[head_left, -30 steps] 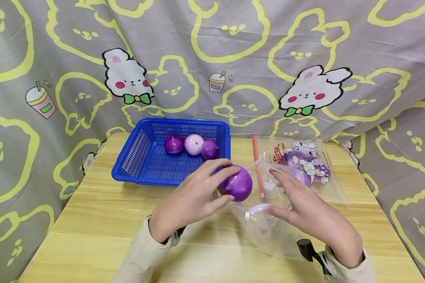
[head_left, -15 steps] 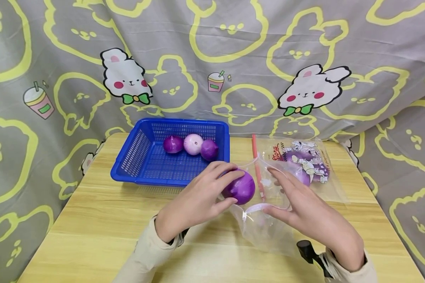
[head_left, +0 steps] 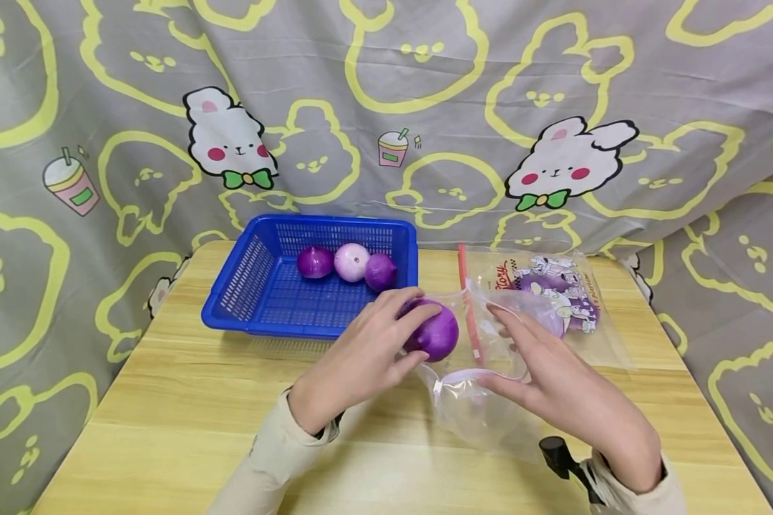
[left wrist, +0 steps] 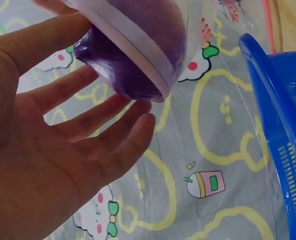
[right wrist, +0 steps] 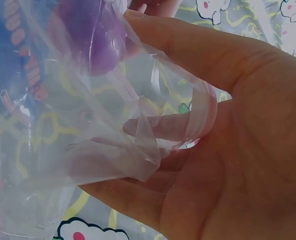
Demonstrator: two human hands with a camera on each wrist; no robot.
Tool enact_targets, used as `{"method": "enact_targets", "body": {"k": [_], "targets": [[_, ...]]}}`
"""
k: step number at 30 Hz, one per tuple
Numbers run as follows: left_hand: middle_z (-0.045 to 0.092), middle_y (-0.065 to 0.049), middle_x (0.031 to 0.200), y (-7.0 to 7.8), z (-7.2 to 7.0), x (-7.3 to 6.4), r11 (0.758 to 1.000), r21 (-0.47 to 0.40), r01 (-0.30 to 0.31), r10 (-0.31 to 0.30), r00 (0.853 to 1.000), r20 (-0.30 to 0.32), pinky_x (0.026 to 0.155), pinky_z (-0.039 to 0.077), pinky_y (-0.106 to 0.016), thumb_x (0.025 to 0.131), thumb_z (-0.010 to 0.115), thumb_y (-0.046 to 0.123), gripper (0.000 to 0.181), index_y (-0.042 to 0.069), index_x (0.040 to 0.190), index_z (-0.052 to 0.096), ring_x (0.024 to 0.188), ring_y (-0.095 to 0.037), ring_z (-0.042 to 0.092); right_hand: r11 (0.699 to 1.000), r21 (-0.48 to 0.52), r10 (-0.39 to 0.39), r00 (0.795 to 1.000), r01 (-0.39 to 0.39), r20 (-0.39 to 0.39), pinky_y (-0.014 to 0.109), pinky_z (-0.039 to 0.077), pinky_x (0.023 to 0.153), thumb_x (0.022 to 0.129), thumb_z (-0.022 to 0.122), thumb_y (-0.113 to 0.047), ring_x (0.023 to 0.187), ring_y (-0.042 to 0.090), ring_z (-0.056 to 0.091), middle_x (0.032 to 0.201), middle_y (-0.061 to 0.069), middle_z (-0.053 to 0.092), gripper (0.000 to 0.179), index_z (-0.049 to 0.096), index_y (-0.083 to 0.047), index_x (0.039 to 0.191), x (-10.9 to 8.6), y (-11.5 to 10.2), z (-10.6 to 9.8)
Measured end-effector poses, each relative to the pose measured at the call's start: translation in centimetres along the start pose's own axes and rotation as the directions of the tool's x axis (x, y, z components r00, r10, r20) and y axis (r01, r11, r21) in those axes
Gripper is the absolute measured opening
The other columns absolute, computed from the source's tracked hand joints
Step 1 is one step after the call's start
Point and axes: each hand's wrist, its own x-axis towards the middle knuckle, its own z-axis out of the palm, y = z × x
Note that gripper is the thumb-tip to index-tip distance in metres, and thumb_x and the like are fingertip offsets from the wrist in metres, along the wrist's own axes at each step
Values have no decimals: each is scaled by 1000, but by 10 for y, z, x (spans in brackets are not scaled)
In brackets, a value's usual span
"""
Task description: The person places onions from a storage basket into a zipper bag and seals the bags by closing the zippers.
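My left hand [head_left: 367, 343] grips a purple onion [head_left: 439, 335] between thumb and fingers at the mouth of a clear zip bag [head_left: 483, 415]. In the left wrist view the onion [left wrist: 123, 75] lies partly behind the bag's pale rim [left wrist: 138, 50]. My right hand [head_left: 567, 386] holds the far side of that mouth, thumb and fingers spread apart; in the right wrist view the film [right wrist: 118, 155] lies over some of its fingers. Through the film, the onion [right wrist: 93, 40] shows purple. The contact of each fingertip with the film is hard to tell.
A blue plastic basket [head_left: 264, 330] holds two purple onions [head_left: 315, 262] and a paler onion [head_left: 351, 262]. At the back right, a printed zip bag [head_left: 509, 268] with a red closure lies on the wooden table [head_left: 167, 400], purple things inside. A patterned curtain [head_left: 335, 64] hangs behind.
The left hand with the onion dips slightly to the right, then comes back a little up and left. The bag's near rim shifts a little left; the right hand barely moves.
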Motion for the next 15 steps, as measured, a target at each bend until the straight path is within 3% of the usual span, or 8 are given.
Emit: {"method": "enact_targets", "body": {"k": [9, 13, 15], "targets": [[46, -16, 146, 2, 0, -2, 999, 15, 32, -34, 991, 127, 104, 45, -50, 87, 78, 19, 60, 17, 141, 53, 132, -31, 47, 1000, 0, 17, 1000, -17, -3, 56, 50, 93, 90, 69, -51, 111, 31, 63, 156, 15, 36, 86, 30, -11, 155, 0, 2, -2], [48, -16, 144, 1, -1, -2, 999, 19, 39, -41, 990, 132, 103, 46, -50, 87, 77, 18, 56, 15, 138, 55, 130, -32, 49, 1000, 0, 20, 1000, -20, -3, 59, 44, 99, 91, 69, -49, 120, 34, 58, 157, 15, 34, 86, 29, -9, 155, 0, 3, -4], [50, -16, 142, -1, -3, -2, 999, 6, 39, -39, 994, 106, 103, 46, -49, 87, 77, 17, 54, 14, 137, 56, 127, -31, 52, 1000, 8, 25, 1000, -25, -5, 60, 41, 102, 91, 68, -49, 123, 35, 56, 158, 14, 33, 86, 29, -10, 156, -1, 4, -4]]}}
